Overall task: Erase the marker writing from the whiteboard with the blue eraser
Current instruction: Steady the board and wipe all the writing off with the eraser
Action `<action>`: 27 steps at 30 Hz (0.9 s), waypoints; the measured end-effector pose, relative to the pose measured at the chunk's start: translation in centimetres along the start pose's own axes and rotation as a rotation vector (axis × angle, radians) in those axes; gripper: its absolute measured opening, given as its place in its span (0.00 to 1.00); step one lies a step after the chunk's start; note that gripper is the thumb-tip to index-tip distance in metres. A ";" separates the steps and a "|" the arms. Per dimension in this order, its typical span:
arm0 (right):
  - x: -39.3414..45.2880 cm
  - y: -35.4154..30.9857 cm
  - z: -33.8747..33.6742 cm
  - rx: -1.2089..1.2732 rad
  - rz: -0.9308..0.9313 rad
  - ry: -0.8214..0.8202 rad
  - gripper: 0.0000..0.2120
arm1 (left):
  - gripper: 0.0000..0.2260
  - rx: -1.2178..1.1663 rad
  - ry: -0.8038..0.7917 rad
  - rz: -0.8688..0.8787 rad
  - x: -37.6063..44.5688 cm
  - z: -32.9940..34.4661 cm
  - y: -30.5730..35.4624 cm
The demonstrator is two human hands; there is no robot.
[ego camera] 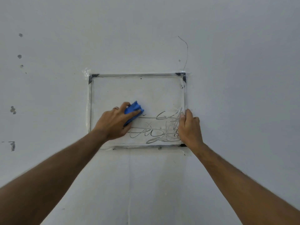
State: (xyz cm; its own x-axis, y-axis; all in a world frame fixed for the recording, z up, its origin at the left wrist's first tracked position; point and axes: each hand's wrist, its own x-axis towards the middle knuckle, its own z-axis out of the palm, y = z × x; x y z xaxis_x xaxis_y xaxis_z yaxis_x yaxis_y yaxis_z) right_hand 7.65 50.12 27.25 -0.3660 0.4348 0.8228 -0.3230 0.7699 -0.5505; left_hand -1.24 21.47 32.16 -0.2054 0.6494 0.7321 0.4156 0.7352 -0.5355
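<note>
Because the whiteboard [138,91] seems only taped to the wall [227,46], hard strokes could shift it, though the right hand [189,127] grips its right edge. Left hand [116,122] clasps the blue eraser [133,109] beside remaining marker writing [155,129]; light pressure may smear.

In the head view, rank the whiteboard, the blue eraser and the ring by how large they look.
1. whiteboard
2. blue eraser, partly hidden by the left hand
3. ring
</note>
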 end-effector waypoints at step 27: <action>-0.1 0.7 -0.2 0.082 0.012 -0.015 0.15 | 0.28 -0.035 0.047 0.020 4.0 -0.5 3.9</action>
State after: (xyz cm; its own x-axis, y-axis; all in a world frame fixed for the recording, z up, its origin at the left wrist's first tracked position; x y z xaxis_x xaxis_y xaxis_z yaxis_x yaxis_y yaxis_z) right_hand 7.67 50.70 26.86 -0.3831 0.4362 0.8142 -0.3888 0.7235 -0.5705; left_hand -0.05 26.83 33.22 -0.1552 0.6538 0.7405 0.4499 0.7142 -0.5362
